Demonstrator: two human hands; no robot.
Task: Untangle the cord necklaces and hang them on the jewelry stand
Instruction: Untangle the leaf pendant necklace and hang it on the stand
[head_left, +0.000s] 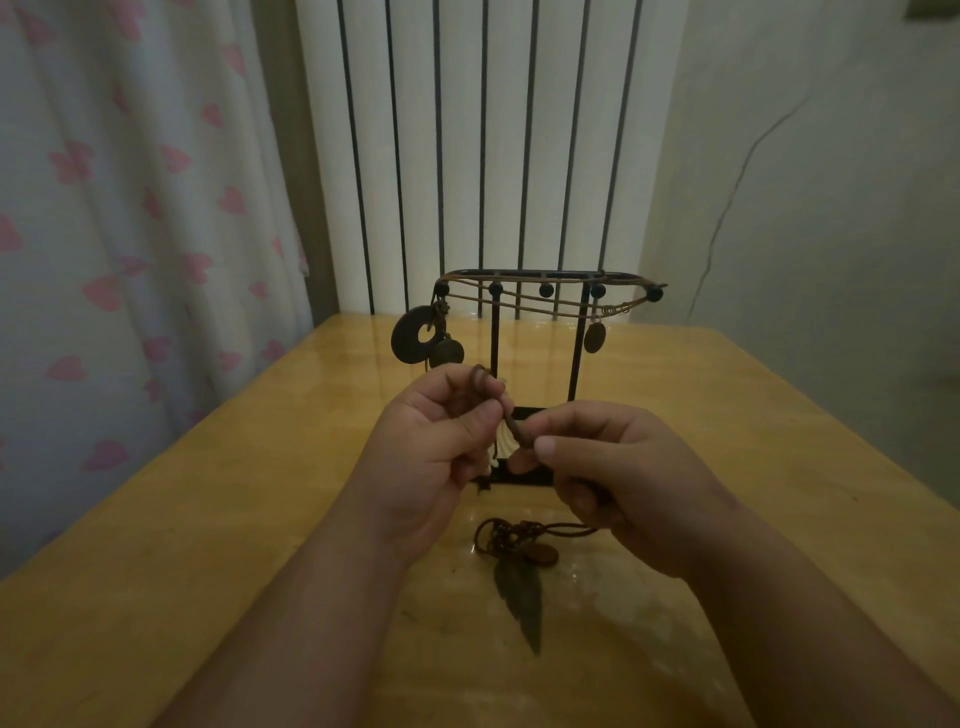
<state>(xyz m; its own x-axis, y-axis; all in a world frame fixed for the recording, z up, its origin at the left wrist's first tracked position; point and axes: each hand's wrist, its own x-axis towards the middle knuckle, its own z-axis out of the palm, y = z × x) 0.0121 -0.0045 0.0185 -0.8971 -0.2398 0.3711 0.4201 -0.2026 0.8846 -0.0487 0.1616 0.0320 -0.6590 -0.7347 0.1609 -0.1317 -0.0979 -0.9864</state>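
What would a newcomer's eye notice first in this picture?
First, the two hands at the centre: the left hand and the right hand pinch a brown cord between them. Behind them the black stand is on the table, with a ring pendant hung at its left end. Nearer the person, a tangle of cords with a feather pendant lies on the table.
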